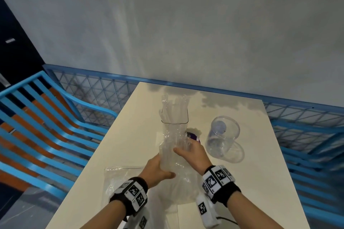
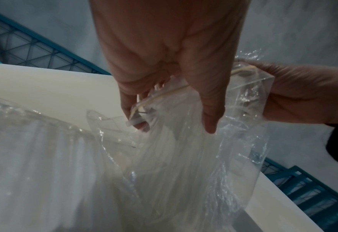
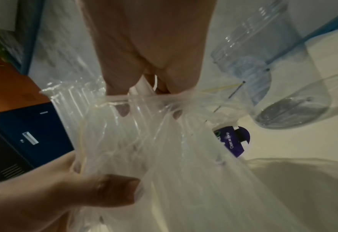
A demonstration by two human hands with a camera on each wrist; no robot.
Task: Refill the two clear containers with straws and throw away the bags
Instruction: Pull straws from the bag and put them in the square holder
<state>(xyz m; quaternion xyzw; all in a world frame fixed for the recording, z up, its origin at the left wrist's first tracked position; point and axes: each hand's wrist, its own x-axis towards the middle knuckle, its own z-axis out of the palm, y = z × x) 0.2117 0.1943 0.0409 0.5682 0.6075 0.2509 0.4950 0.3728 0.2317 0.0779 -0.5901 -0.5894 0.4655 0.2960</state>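
Left hand (image 1: pixel 156 168): curled round the bag (image 1: pixel 175 154) low down.
Right hand (image 1: pixel 191 151): pinching the bag's mouth.
Advice: steady the bag, draw the straws (image 1: pixel 174 107) out bunched, toward the jar (image 1: pixel 223 136) at the counter's (image 1: pixel 260 163) right edge.

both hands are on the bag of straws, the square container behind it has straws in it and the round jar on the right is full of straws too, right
Not quite: the round jar is empty, as the head view shows. The rest stands: left hand and right hand grip the bag of straws, and the square container holds straws.

Blue chairs (image 1: pixel 46 132), seemingly cream table (image 1: pixel 251 182)
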